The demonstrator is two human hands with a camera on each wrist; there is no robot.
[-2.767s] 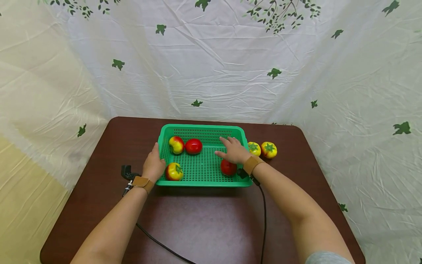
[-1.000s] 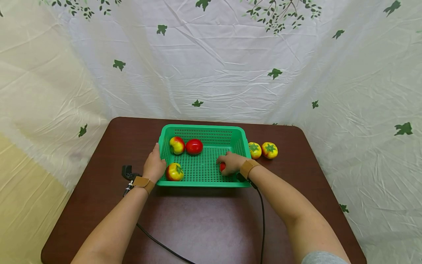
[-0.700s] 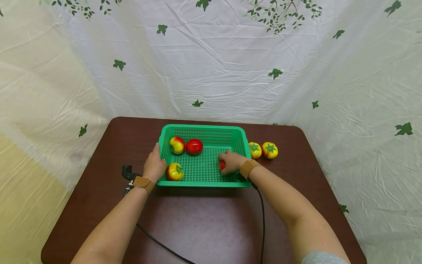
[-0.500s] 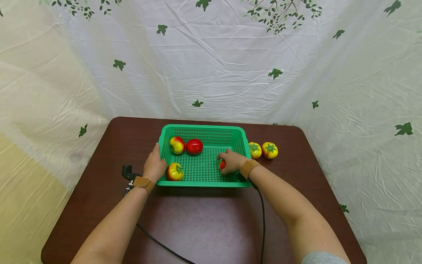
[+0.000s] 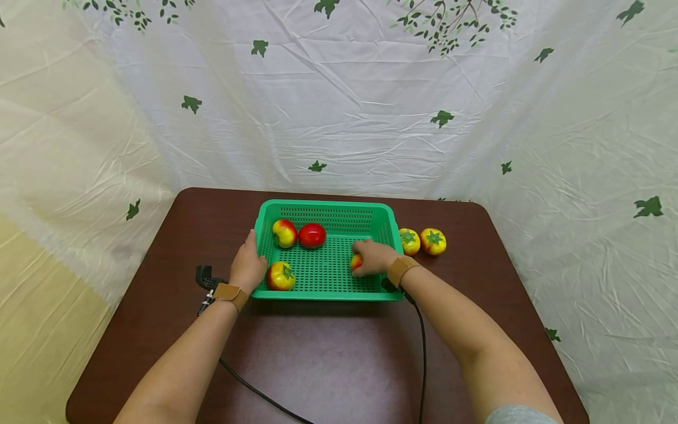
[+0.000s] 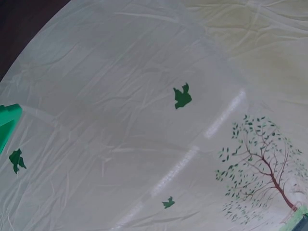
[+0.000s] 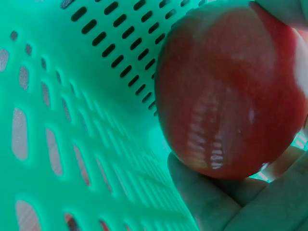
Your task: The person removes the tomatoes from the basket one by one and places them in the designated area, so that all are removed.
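Note:
My right hand (image 5: 375,258) grips a round, glossy red-and-yellow fruit (image 5: 356,262) inside the right part of a green plastic basket (image 5: 323,297). In the right wrist view the red side of this fruit (image 7: 231,96) fills much of the picture, held between thumb and fingers close to the slotted wall. My left hand (image 5: 246,268) holds the basket's left rim, thumb on the inner side; the left wrist view shows no hand. Also in the basket are a yellow-and-red apple (image 5: 285,234), a red fruit (image 5: 312,235) and a yellow-and-red fruit with a green leafy top (image 5: 281,276).
Two yellow fruits with green leafy tops, a nearer one (image 5: 409,241) and a farther one (image 5: 433,241), lie right of the basket on the dark brown table (image 5: 328,365). Black cables (image 5: 424,347) trail from both wrists. A white leaf-printed curtain (image 5: 339,118) surrounds the table.
My right hand came down from above the fruit and took hold of it. The fruit has since turned, its visible end going from red to orange-yellow. The left hand stayed at the rim.

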